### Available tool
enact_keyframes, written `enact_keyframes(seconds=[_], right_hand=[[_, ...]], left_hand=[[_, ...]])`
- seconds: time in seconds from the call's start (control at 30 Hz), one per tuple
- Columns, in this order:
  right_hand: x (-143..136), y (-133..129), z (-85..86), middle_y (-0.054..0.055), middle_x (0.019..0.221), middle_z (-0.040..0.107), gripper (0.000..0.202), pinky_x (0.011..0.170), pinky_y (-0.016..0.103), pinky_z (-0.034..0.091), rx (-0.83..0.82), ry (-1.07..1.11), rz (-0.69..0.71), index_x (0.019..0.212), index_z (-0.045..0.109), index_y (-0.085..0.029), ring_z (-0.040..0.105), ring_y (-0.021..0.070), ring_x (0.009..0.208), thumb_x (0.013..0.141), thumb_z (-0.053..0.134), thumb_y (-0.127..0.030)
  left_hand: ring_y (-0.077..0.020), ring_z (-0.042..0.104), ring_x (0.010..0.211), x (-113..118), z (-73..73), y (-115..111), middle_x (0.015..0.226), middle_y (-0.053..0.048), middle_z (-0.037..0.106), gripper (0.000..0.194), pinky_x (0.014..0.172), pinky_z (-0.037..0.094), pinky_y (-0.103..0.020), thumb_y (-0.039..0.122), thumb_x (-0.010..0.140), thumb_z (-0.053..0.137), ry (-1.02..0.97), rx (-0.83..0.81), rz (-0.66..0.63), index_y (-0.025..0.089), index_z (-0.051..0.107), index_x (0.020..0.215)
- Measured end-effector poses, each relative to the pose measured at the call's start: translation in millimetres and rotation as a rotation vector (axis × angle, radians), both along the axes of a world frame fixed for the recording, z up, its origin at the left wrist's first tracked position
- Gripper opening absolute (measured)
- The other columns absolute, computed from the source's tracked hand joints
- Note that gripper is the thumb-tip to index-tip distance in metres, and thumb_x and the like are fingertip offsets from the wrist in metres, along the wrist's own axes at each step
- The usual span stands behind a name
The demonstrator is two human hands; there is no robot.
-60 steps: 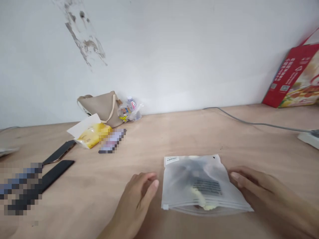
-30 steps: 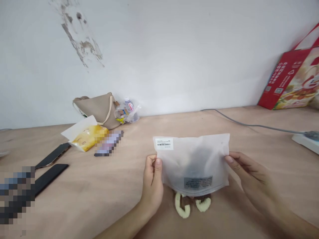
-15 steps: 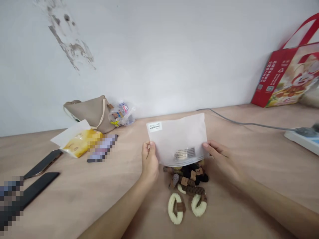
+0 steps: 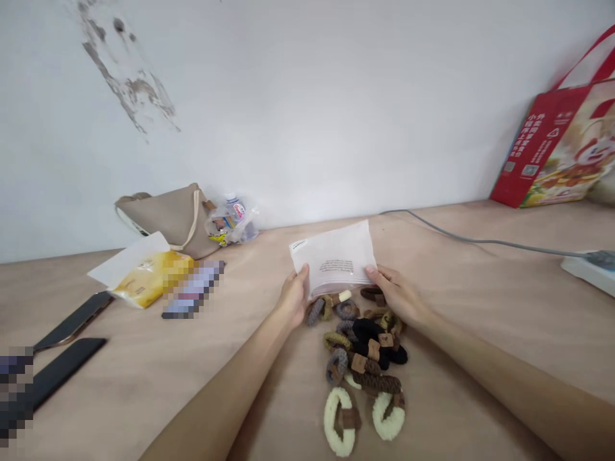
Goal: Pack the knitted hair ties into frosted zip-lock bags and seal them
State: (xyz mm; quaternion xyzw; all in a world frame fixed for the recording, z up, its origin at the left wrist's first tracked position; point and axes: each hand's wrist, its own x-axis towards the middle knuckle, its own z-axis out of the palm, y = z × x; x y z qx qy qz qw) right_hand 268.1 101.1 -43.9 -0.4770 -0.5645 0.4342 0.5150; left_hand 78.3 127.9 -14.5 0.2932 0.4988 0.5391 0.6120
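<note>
Between my two hands is a whitish frosted plastic bag [image 4: 339, 250] with printed text and a label at its upper left corner. My left hand [image 4: 293, 296] pinches its left edge, thumb on top. On the other side my right hand [image 4: 396, 293] grips the right edge the same way. Just below the bag's near edge lies a heap of fluffy hair ties in black [image 4: 368, 333], dark brown [image 4: 384, 383], grey and olive, several with brown leather-like tags. Nearest to me are two cream hair ties [image 4: 340, 422], lying apart from each other.
To the left lie a yellow packet [image 4: 154, 275], a blurred-out phone-like item [image 4: 195, 288] and two dark flat objects [image 4: 72, 365]. A grey-beige bag [image 4: 166, 214] and a bottle in clear plastic [image 4: 235, 214] stand by the wall. Rightward are a red bag [image 4: 548, 147], a cable [image 4: 461, 238] and a white power strip [image 4: 590, 269].
Both hands have drawn the plastic bag farther from me and tilted it flatter. More hair ties now show beneath its near edge.
</note>
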Motion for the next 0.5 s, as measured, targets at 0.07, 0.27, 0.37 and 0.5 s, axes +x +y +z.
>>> enact_keyframes(seconds=[0.07, 0.27, 0.37, 0.5], right_hand=[[0, -6, 1.1, 0.005, 0.113, 0.061, 0.032, 0.086, 0.043, 0.048, 0.004, -0.015, 0.019, 0.111, 0.060, -0.017, 0.059, 0.0232, 0.099, 0.091, 0.053, -0.041], [0, -39, 5.8, 0.003, 0.100, 0.070, 0.045, 0.091, 0.041, 0.044, -0.048, -0.037, 0.035, 0.098, 0.070, -0.021, 0.060, 0.0285, 0.098, 0.087, 0.047, -0.057], [0, -58, 7.9, 0.004, 0.102, 0.070, 0.045, 0.091, 0.041, 0.045, -0.103, -0.038, 0.060, 0.101, 0.070, -0.022, 0.062, 0.0277, 0.096, 0.087, 0.046, -0.058], [1, -80, 11.0, 0.003, 0.102, 0.071, 0.045, 0.090, 0.041, 0.048, -0.185, -0.023, 0.090, 0.101, 0.070, -0.023, 0.064, 0.0268, 0.093, 0.088, 0.044, -0.058]], left_hand=[[-0.0215, 0.070, 0.080, -2, 0.2, -6, 0.091, -0.010, 0.073, 0.019, 0.071, 0.056, -0.031, 0.023, 0.087, 0.057, -0.021, 0.003, -0.017, 0.011, 0.063, 0.101], [-0.0219, 0.071, 0.087, -5, 3.0, -34, 0.096, -0.011, 0.074, 0.021, 0.085, 0.054, -0.032, 0.021, 0.089, 0.053, -0.030, 0.007, -0.024, 0.010, 0.065, 0.103], [-0.0230, 0.071, 0.086, -6, 4.3, -50, 0.094, -0.011, 0.075, 0.022, 0.085, 0.055, -0.034, 0.022, 0.089, 0.053, -0.029, -0.008, -0.039, 0.010, 0.065, 0.104], [-0.0236, 0.071, 0.084, -7, 4.4, -69, 0.092, -0.010, 0.075, 0.024, 0.084, 0.055, -0.035, 0.025, 0.088, 0.056, -0.036, -0.033, -0.051, 0.011, 0.065, 0.105]])
